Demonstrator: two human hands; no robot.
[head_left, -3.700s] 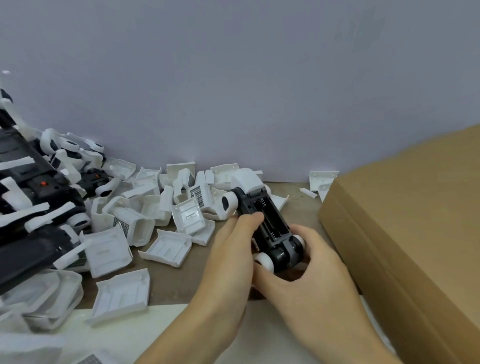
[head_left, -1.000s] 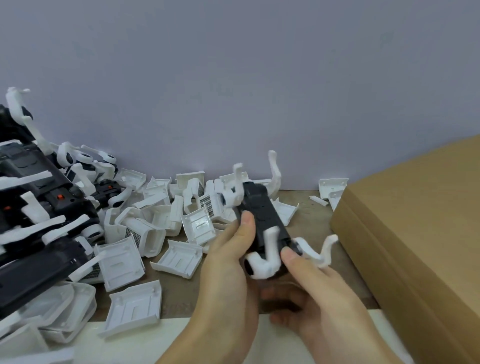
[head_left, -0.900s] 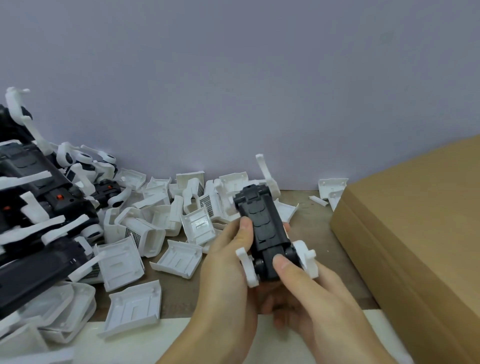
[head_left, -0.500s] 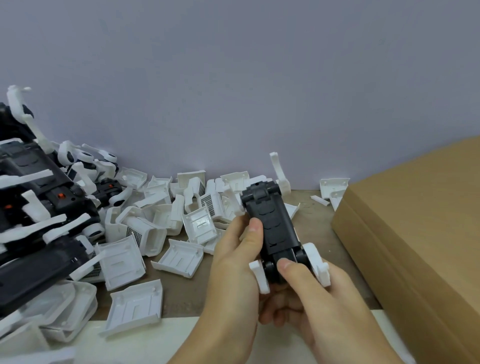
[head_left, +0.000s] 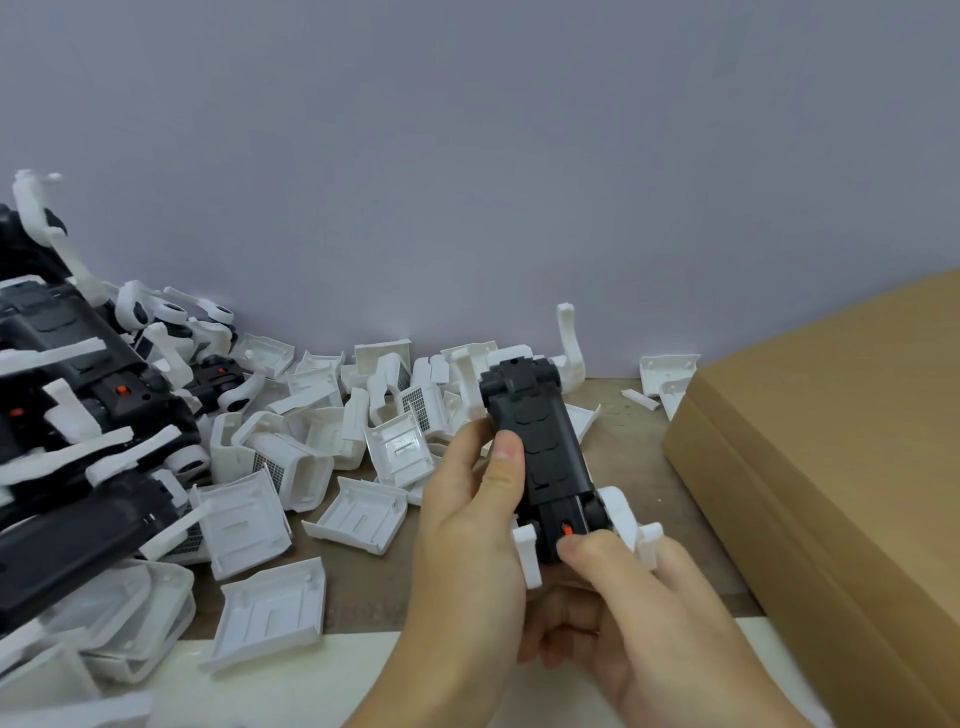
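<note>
Head view: black toy body (head_left: 545, 447) held just left of the cardboard box (head_left: 831, 441), long axis pointing away at the wall (head_left: 467, 156), orange switch (head_left: 566, 529) nearest. Left hand (head_left: 467, 545) grips its flank, right hand (head_left: 639, 613) clasps the near end; white shells (head_left: 358, 514) lie farther left.

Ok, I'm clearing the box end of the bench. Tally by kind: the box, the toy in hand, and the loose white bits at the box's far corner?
Cardboard box: 1
Black toy body, gripped by left hand and right hand: 1
White shell pieces: 2
Small white strip: 1
Total: 5
</note>
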